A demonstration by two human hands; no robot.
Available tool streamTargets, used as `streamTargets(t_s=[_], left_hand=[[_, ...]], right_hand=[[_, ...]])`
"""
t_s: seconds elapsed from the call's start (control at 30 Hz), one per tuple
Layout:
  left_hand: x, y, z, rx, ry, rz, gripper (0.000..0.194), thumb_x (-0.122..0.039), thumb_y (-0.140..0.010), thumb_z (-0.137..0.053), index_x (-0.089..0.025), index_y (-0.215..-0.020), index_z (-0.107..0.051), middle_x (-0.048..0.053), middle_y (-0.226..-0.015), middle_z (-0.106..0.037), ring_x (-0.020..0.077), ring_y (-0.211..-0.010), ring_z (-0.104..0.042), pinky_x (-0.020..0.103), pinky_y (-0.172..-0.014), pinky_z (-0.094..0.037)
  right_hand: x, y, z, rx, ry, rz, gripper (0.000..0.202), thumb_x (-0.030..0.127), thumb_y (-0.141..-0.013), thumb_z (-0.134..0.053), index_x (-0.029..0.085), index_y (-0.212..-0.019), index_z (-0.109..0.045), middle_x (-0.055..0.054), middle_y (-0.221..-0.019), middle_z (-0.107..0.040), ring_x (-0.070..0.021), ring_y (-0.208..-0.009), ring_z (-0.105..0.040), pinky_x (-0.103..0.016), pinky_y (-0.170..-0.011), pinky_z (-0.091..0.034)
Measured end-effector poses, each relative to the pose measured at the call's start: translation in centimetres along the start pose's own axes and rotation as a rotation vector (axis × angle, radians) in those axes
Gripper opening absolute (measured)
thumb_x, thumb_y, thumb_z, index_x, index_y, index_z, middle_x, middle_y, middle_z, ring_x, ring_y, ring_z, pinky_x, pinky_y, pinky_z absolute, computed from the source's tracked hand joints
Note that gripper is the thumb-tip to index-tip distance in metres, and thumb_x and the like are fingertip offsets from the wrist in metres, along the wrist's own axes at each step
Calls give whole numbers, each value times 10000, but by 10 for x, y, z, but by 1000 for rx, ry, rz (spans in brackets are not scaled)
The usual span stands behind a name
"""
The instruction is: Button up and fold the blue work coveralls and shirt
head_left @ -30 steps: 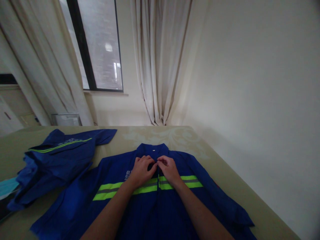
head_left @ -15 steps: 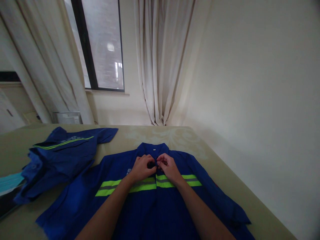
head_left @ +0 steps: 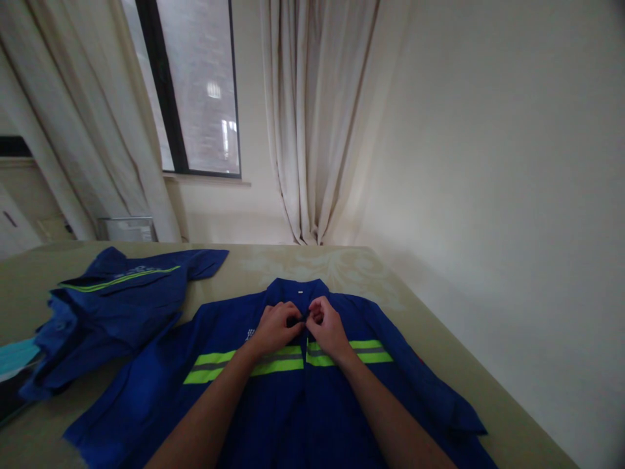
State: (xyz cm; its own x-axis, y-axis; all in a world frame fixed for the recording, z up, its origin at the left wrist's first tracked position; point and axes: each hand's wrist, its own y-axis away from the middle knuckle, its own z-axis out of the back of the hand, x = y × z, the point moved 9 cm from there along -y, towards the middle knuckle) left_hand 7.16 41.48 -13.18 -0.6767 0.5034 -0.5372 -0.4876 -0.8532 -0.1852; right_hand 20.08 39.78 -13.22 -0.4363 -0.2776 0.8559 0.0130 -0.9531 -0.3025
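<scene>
A dark blue work jacket (head_left: 288, 410) with yellow-green reflective bands lies spread out, front up, its collar (head_left: 278, 286) pointing away from me. Over its front opening, just below the collar, my left hand (head_left: 278, 327) pinches the fabric edge between thumb and fingers. Close beside it, my right hand (head_left: 327, 326) is also closed in a pinch on the jacket's other front edge. The fingertips of both hands nearly meet. Whatever small fastening sits between them is too dark and small to make out.
A second blue garment (head_left: 122, 306) with a thin yellow-green stripe lies crumpled at the left. Beside it are a light blue face mask (head_left: 17, 358) and a dark object. The bed-like surface (head_left: 342, 260) meets a white wall (head_left: 512, 195) on the right; curtains (head_left: 312, 130) hang behind.
My right hand has turned slightly and drawn its fingers tighter, closer to the left fingertips. The left hand keeps nearly the same place. The whole view has shifted a little.
</scene>
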Motion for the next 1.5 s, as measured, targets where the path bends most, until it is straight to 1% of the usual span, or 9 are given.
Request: streamTargets(t_s=[0.13,0.33,0.5,0.73,0.87,0.93,1.17,1.33,1.5], left_hand=[[1,0,-1,-3,4,13,133,-274,-867,-604,-261,-931,-719,-14,-1024,-722,197,-981,-615,326,-863,-369],[3,-2,-3,24,8,15,186,-337,-941,-543,-251,-898,-702,-3,-1003,-722,199,-991,-621,330,-885,-373],[6,-2,-3,16,-2,34,182,-306,-919,-542,-241,-866,-703,5,-1000,-721,203,-986,-623,344,-891,-383],[14,-5,5,16,209,-7,351,-362,-969,-452,-215,-841,-744,38,-959,-736,183,-895,-664,305,-841,-481],[18,-3,8,40,241,-12,180,-285,-856,-615,-212,-924,-764,46,-1003,-738,196,-927,-673,304,-866,-516],[17,-1,9,50,217,-8,200,-222,-786,-678,-219,-966,-765,45,-1022,-723,200,-934,-670,301,-861,-523],[-1,2,9,54,-150,54,164,-160,-834,-607,-231,-914,-732,52,-966,-691,236,-940,-650,332,-828,-474],[0,3,-3,-20,-14,131,143,-175,-819,-618,-225,-925,-701,45,-941,-694,219,-901,-651,294,-748,-436],[6,1,-8,-57,108,89,148,-147,-764,-628,-207,-887,-684,-3,-825,-686,149,-748,-628,244,-660,-418]], right_hand=[[15,5,3,-40,243,68,129,144,-772,-503,235,-864,-502,38,-747,-557,-145,-672,-565,-243,-649,-440],[33,19,-7,15,719,85,148,167,-906,-476,226,-889,-610,-44,-1077,-608,-169,-940,-610,-245,-747,-446],[35,23,-17,92,882,28,166,290,-933,-499,206,-921,-642,-86,-1037,-634,-223,-972,-619,-287,-710,-459],[40,25,-21,172,911,-61,390,532,-887,-588,185,-1053,-655,-137,-1116,-620,-293,-1037,-625,-339,-720,-476],[36,25,-21,152,903,-51,203,298,-905,-530,189,-1021,-657,-113,-1106,-628,-250,-955,-655,-303,-665,-435],[30,23,-17,110,828,-53,153,244,-876,-533,205,-959,-656,-76,-1067,-639,-207,-861,-659,-283,-644,-404],[2,13,2,-38,470,-135,23,200,-791,-607,205,-799,-629,3,-809,-656,-145,-725,-593,-245,-641,-347],[-5,13,4,-47,403,-169,29,185,-771,-616,205,-787,-630,11,-762,-651,-140,-685,-575,-241,-621,-330],[13,17,-2,-14,538,-59,36,252,-820,-630,220,-833,-638,-7,-882,-659,-154,-750,-591,-256,-641,-315]])
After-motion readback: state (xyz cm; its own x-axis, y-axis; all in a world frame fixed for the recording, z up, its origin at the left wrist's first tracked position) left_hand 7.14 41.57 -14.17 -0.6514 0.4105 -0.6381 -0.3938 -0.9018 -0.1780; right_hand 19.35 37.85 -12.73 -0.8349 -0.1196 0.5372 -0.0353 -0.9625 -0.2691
